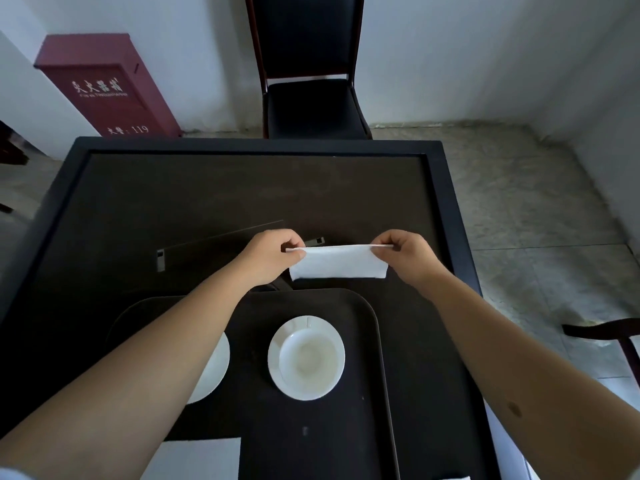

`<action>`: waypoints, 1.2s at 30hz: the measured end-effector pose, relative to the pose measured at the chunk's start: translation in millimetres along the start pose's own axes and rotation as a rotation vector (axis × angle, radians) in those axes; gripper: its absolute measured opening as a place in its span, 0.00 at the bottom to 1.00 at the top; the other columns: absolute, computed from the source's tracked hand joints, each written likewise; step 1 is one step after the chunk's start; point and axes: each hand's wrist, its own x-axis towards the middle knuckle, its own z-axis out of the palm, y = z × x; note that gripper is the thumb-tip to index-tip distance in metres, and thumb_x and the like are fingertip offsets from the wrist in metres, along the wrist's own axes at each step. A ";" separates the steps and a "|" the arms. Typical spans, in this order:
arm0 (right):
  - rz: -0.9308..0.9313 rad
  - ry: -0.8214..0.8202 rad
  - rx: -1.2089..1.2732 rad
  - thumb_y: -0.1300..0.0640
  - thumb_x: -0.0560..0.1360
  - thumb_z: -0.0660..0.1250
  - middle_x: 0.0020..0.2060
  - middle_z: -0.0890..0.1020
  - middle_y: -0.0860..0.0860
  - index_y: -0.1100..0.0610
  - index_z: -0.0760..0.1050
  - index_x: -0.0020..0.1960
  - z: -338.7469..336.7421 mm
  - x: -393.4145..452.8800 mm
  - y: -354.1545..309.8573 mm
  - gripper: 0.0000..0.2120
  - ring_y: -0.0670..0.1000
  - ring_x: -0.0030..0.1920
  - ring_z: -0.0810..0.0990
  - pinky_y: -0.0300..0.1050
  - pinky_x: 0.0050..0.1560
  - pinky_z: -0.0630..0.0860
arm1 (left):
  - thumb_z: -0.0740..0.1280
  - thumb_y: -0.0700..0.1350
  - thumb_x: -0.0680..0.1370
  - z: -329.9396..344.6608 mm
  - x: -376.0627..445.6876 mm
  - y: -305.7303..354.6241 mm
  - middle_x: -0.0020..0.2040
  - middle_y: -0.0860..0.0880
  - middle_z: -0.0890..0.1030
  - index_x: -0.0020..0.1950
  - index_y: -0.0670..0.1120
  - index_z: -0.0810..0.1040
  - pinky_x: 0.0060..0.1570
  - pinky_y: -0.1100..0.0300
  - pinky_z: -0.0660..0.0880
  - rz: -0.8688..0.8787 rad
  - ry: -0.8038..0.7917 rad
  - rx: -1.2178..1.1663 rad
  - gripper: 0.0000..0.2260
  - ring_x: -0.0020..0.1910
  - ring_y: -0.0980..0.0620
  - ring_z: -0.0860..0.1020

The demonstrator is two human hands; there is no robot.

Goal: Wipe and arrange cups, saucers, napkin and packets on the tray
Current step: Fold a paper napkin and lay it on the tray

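Observation:
A folded white napkin (337, 263) hangs in the air above the table, just beyond the tray's far edge. My left hand (268, 256) pinches its left top corner and my right hand (403, 252) pinches its right top corner. On the dark tray (311, 427) stands a white cup (309, 362) on a white saucer (277, 362). A second white saucer (211, 370) lies to the left, half hidden under my left forearm. No packets can be made out.
The dark table (207, 188) has a raised rim. A black chair (308, 71) stands beyond its far edge and a red cabinet (104, 84) at the back left. A white sheet (197, 459) lies at the near edge. A chair arm (606, 334) juts in at right.

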 end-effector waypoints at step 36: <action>0.281 -0.166 0.688 0.57 0.75 0.73 0.54 0.84 0.58 0.61 0.80 0.57 89.8 -347.9 -40.3 0.13 0.58 0.53 0.84 0.55 0.54 0.80 | 0.67 0.43 0.78 22.7 -393.0 15.2 0.52 0.44 0.84 0.55 0.45 0.79 0.51 0.45 0.80 -0.281 0.225 -0.822 0.07 0.52 0.44 0.83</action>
